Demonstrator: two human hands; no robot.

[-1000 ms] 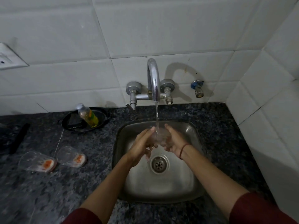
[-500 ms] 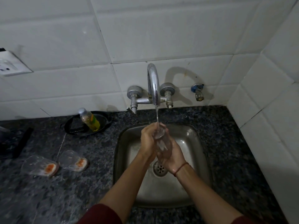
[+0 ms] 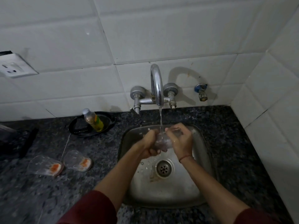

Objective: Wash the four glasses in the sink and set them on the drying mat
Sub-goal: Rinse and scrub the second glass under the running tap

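Note:
I hold a clear glass (image 3: 163, 141) under the running water of the tap (image 3: 156, 84), over the steel sink (image 3: 202, 159). My left hand (image 3: 149, 145) grips the glass from the left, fingers curled round its lower part. My right hand (image 3: 181, 139) holds it from the right, fingers curled at its rim. Two more clear glasses, one (image 3: 44, 165) and another (image 3: 77, 160), stand upside down on the dark granite counter to the left of the sink, each with an orange mark on its base. No mat can be made out under them.
A small bottle of yellow-green liquid (image 3: 93, 120) lies in a black dish (image 3: 77, 128) behind the two glasses. A wall socket (image 3: 14, 67) sits at the far left. A second valve (image 3: 201, 92) is on the tiled wall. Tiled walls close the back and right.
The glass has been turned from upright to more sideways under the stream. My right hand has moved from beneath it up to its right side. The view tilted slightly.

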